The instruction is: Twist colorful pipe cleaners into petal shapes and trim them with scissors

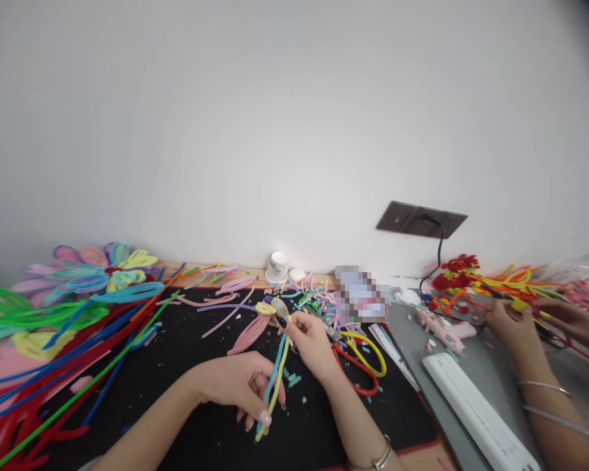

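Observation:
My left hand (248,386) is closed on the lower ends of blue and yellow pipe-cleaner stems (277,376), low over the black mat (191,366). Higher up, my right hand (307,333) pinches the top of the same stems, just below small yellow and multicoloured loops (266,308). A pink looped petal (251,332) hangs to the left of these loops. Yellow-handled scissors (377,356) and a red handle loop (358,379) lie right of my right wrist.
Pipe cleaners and looped flowers (86,278) fill the left side. A white cup (277,267), cut pieces and a blurred phone (360,293) lie along the wall. Rightward are a pink glue gun (444,329), a white power strip (476,412) and another person's hands (513,327).

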### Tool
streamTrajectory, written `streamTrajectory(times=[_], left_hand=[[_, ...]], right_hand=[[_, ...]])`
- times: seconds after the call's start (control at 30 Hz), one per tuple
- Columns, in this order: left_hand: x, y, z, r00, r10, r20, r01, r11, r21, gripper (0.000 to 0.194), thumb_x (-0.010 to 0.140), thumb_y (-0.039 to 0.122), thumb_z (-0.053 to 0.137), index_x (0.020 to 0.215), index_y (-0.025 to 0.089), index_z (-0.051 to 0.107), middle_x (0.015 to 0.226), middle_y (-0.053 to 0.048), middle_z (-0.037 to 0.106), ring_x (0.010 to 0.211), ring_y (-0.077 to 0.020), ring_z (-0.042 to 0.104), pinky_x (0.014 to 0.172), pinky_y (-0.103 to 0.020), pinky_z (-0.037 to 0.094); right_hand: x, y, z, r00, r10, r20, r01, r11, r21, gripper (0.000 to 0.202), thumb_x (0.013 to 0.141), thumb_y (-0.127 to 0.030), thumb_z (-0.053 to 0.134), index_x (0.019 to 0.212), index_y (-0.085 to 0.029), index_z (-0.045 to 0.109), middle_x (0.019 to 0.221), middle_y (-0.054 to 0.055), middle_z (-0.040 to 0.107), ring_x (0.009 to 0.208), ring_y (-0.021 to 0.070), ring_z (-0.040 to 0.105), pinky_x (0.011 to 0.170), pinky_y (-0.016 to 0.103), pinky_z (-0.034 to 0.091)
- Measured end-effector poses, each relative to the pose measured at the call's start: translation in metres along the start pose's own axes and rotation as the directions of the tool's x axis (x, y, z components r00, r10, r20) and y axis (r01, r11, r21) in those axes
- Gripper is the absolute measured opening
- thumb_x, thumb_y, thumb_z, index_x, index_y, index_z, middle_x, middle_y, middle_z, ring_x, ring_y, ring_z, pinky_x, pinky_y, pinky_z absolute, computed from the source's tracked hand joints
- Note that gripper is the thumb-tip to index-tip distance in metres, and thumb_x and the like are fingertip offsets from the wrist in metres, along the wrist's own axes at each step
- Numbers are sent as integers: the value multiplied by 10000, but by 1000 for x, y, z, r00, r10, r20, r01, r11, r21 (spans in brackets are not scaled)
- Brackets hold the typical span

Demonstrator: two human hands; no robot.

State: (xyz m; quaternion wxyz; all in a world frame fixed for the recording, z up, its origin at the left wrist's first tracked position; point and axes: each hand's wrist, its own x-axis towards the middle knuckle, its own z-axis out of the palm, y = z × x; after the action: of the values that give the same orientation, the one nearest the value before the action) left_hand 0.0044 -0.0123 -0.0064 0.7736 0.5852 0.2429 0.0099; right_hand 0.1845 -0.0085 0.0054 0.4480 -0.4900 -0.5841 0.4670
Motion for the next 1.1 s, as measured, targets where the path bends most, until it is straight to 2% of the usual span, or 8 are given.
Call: streamTrajectory(times=[0.17,0.3,0.5,0.6,0.73,0.83,0.97,1.1], left_hand=[[-3,13,5,991,11,-130,-7,999,32,352,786,472,526,916,152,597,698,-31,671,343,-31,436,344,-132,328],[1,14,8,943,77,-323,-62,997,56,347,777,473,534,824,137,609,602,16,597,401,-41,452,387,-135,340],[5,9,6,945,56,-321,-49,998,30,301,710,411,621,629,130,554,523,22,563,470,-82,519,492,-198,457],[8,7,5,921,48,-386,-41,999,27,306,689,402,640,592,134,529,492,14,581,459,-100,547,496,-220,469],[11,8,3,850,85,-520,-67,996,53,333,683,428,639,566,139,524,476,-2,607,462,-125,581,483,-221,462],[11,11,1,779,155,-607,-124,988,93,316,698,428,620,595,133,574,486,-5,616,489,-135,601,503,-223,470],[8,16,0,635,255,-729,-211,965,154,268,734,387,574,664,134,630,570,-12,647,542,-137,614,538,-224,486],[6,18,-1,520,315,-794,-253,945,209,224,732,339,569,779,135,649,616,-10,657,567,-149,625,557,-240,501]], right_hand=[[-1,-3,1,1000,3,2,-3,1000,8,281,774,-366,557,598,-160,484,446,-69,372,398,64,315,405,187,227],[-2,-1,5,999,-31,38,30,999,33,283,771,-351,570,585,-165,467,446,-68,371,402,66,310,410,190,228],[-3,-2,8,998,-47,34,45,998,53,295,760,-320,589,554,-167,444,452,-58,405,409,64,333,418,191,241],[-3,-5,6,999,-44,28,43,997,66,288,754,-320,601,555,-162,466,439,-56,421,392,59,334,406,189,243],[-4,-7,3,1000,-15,25,11,992,125,253,723,-346,636,593,-150,543,396,-57,436,340,53,329,367,185,244],[-4,-9,1,996,30,88,-51,968,245,210,692,-349,659,658,-152,596,478,-15,562,356,84,439,365,199,344],[-5,-10,-1,967,37,251,-134,915,381,249,581,-322,735,735,-149,644,639,36,655,538,164,610,488,256,483],[-6,-9,-1,954,68,291,-180,908,377,225,668,-353,663,736,-138,664,665,53,664,557,160,626,507,250,487]])
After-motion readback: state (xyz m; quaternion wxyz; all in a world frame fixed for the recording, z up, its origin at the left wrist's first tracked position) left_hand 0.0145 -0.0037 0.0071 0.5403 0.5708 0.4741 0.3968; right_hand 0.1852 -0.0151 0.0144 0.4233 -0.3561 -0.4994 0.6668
